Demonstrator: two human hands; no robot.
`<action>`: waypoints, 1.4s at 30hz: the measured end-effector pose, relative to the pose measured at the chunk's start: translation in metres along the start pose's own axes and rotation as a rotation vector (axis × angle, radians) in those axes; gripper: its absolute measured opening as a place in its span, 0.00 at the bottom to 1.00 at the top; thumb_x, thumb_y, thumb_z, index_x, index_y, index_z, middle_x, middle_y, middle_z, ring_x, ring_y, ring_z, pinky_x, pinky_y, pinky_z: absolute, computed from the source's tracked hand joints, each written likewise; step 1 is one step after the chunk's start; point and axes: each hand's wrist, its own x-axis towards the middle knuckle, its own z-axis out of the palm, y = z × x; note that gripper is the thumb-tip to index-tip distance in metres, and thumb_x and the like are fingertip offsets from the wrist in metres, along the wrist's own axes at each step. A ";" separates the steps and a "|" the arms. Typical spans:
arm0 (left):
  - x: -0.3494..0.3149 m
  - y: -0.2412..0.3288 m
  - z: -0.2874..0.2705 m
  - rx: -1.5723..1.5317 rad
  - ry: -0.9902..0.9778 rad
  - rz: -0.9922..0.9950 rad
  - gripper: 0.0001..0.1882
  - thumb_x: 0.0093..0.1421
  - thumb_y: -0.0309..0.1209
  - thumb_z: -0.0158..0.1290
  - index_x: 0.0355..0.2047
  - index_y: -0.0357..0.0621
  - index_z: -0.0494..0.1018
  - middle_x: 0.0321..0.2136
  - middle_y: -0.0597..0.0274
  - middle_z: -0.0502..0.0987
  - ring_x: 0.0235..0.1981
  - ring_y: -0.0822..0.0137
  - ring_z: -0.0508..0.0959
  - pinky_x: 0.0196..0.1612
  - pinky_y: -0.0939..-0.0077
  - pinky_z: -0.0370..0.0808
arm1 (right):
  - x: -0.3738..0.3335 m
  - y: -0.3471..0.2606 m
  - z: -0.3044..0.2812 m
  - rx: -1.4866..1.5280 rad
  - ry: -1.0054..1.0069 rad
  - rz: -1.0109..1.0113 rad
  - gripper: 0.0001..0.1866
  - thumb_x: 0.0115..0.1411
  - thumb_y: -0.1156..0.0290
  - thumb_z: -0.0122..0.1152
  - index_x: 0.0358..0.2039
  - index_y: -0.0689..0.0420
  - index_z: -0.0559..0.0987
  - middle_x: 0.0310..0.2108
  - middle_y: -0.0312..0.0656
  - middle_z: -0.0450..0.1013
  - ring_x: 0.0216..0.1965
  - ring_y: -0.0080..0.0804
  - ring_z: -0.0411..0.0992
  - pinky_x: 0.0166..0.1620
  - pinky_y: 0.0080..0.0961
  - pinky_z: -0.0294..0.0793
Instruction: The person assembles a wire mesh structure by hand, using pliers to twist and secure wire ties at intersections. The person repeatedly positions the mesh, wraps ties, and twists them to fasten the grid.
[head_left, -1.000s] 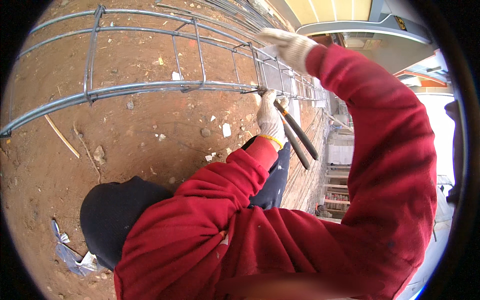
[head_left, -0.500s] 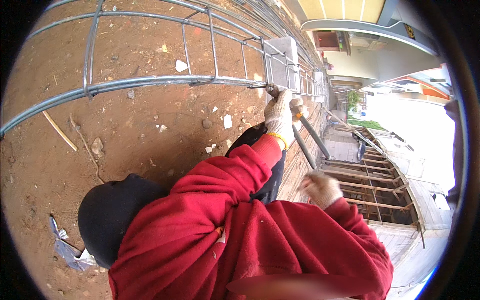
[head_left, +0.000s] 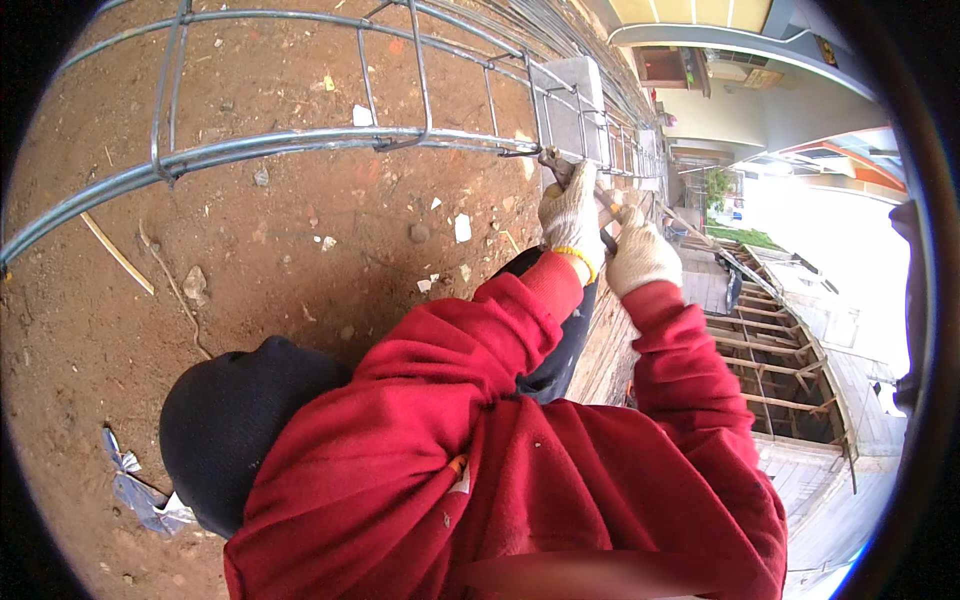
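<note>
My left hand (head_left: 568,212), in a white knit glove with a yellow cuff, is closed around the dark metal pincers (head_left: 555,162) near their head. The head lies against the near corner of a steel rebar cage (head_left: 300,142), by a crossing stirrup. My right hand (head_left: 645,255), gloved too, is closed on a handle (head_left: 608,207) of the pincers, just right of the left hand. Its fingers partly cover the grips. Whatever sits between the jaws is too small to make out.
A grey concrete block (head_left: 568,95) stands by the cage. Brown soil (head_left: 350,270) is scattered with stones, white chips and a thin stick (head_left: 118,255). Loose long bars (head_left: 540,30) lie beyond the cage. A wooden frame structure (head_left: 775,370) and buildings are to the right.
My right hand has moved up and left from apart to grip the pincers. The handles, spread before, are now mostly covered by the hands. My left hand stays by the cage corner.
</note>
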 end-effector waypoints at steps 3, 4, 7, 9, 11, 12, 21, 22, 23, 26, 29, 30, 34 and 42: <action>-0.007 0.012 -0.014 -0.010 -0.255 -0.111 0.17 0.58 0.44 0.61 0.36 0.45 0.73 0.29 0.62 0.78 0.28 0.65 0.80 0.31 0.67 0.80 | 0.029 0.031 -0.016 0.062 -0.264 -0.339 0.23 0.48 0.67 0.66 0.46 0.57 0.75 0.30 0.52 0.78 0.34 0.48 0.78 0.36 0.39 0.78; -0.002 0.015 -0.014 0.035 -0.280 -0.148 0.16 0.58 0.43 0.62 0.37 0.46 0.73 0.29 0.61 0.78 0.30 0.65 0.80 0.35 0.68 0.80 | 0.047 0.042 -0.023 0.462 -0.781 -0.199 0.22 0.47 0.66 0.67 0.44 0.56 0.76 0.27 0.45 0.76 0.30 0.42 0.77 0.32 0.36 0.77; 0.015 0.013 -0.002 -0.395 -0.400 -0.189 0.14 0.61 0.32 0.56 0.47 0.47 0.71 0.40 0.55 0.78 0.39 0.59 0.79 0.44 0.57 0.78 | 0.067 0.060 -0.023 1.022 -1.332 -0.108 0.19 0.46 0.68 0.70 0.36 0.58 0.73 0.21 0.36 0.67 0.20 0.29 0.69 0.21 0.29 0.73; 0.021 0.007 0.007 -0.456 -0.367 -0.115 0.16 0.62 0.28 0.52 0.50 0.47 0.70 0.42 0.54 0.77 0.41 0.58 0.79 0.45 0.55 0.77 | 0.064 0.062 -0.030 1.111 -1.390 -0.028 0.23 0.46 0.65 0.70 0.43 0.59 0.76 0.27 0.38 0.72 0.22 0.30 0.70 0.27 0.31 0.73; 0.022 0.000 0.014 -0.519 -0.304 -0.109 0.17 0.61 0.25 0.50 0.51 0.50 0.70 0.41 0.53 0.78 0.40 0.57 0.79 0.45 0.55 0.78 | 0.048 0.053 -0.042 0.757 -1.005 -0.118 0.28 0.45 0.58 0.72 0.44 0.59 0.75 0.30 0.43 0.75 0.27 0.38 0.74 0.33 0.32 0.75; 0.022 -0.001 0.019 -0.545 -0.265 -0.127 0.18 0.61 0.23 0.49 0.51 0.53 0.71 0.40 0.52 0.79 0.38 0.57 0.80 0.45 0.55 0.79 | 0.037 0.046 -0.054 0.419 -0.677 -0.214 0.31 0.45 0.56 0.73 0.45 0.60 0.75 0.30 0.45 0.75 0.29 0.41 0.75 0.35 0.32 0.76; 0.031 -0.003 0.021 -0.376 -0.146 -0.201 0.09 0.61 0.36 0.56 0.29 0.51 0.67 0.22 0.68 0.70 0.21 0.71 0.69 0.27 0.74 0.69 | 0.011 0.035 -0.025 -0.016 -0.048 -0.116 0.21 0.51 0.60 0.70 0.43 0.55 0.79 0.27 0.44 0.74 0.29 0.38 0.74 0.34 0.41 0.74; 0.024 -0.012 0.018 -0.216 0.062 -0.092 0.09 0.58 0.36 0.59 0.28 0.48 0.72 0.22 0.66 0.72 0.21 0.69 0.71 0.26 0.68 0.71 | 0.016 0.044 -0.016 0.431 -0.487 -0.063 0.17 0.52 0.59 0.70 0.37 0.57 0.80 0.23 0.43 0.73 0.25 0.36 0.74 0.29 0.39 0.74; 0.019 -0.016 0.006 -0.221 0.018 -0.057 0.10 0.58 0.37 0.60 0.29 0.48 0.72 0.22 0.67 0.72 0.22 0.69 0.71 0.27 0.68 0.72 | 0.019 0.052 -0.007 0.844 -0.913 0.076 0.16 0.53 0.59 0.70 0.32 0.59 0.80 0.19 0.42 0.72 0.21 0.33 0.73 0.23 0.37 0.73; 0.010 -0.013 -0.028 -0.099 -0.106 0.006 0.12 0.56 0.39 0.63 0.33 0.49 0.74 0.29 0.66 0.74 0.31 0.71 0.74 0.34 0.70 0.74 | 0.010 0.065 0.016 1.218 -1.216 0.104 0.16 0.58 0.61 0.67 0.38 0.60 0.78 0.21 0.41 0.74 0.21 0.28 0.74 0.22 0.28 0.74; 0.005 -0.003 -0.057 -0.014 -0.013 -0.045 0.15 0.55 0.40 0.64 0.38 0.48 0.75 0.32 0.64 0.74 0.34 0.70 0.73 0.39 0.70 0.73 | -0.002 0.052 0.040 1.088 -0.934 0.088 0.18 0.58 0.61 0.67 0.43 0.58 0.77 0.21 0.40 0.74 0.22 0.26 0.75 0.22 0.26 0.74; 0.004 0.000 -0.066 0.055 0.119 -0.058 0.19 0.55 0.40 0.64 0.43 0.44 0.75 0.37 0.61 0.75 0.37 0.68 0.73 0.41 0.70 0.72 | -0.004 0.044 0.048 0.997 -0.830 0.058 0.18 0.58 0.61 0.67 0.45 0.57 0.77 0.21 0.40 0.74 0.23 0.26 0.75 0.22 0.26 0.74; 0.006 0.012 -0.095 0.356 0.329 0.016 0.21 0.58 0.38 0.60 0.46 0.37 0.73 0.44 0.59 0.76 0.43 0.66 0.74 0.44 0.72 0.71 | -0.005 -0.008 0.079 0.429 -0.101 -0.361 0.26 0.55 0.56 0.63 0.52 0.53 0.75 0.32 0.54 0.78 0.39 0.58 0.76 0.43 0.42 0.75; 0.026 0.112 -0.175 0.409 -0.163 0.124 0.11 0.62 0.27 0.51 0.42 0.32 0.72 0.37 0.52 0.78 0.40 0.57 0.79 0.42 0.64 0.80 | -0.008 -0.103 0.155 1.067 -0.120 -0.309 0.27 0.55 0.52 0.62 0.50 0.57 0.74 0.35 0.56 0.77 0.39 0.52 0.77 0.41 0.39 0.75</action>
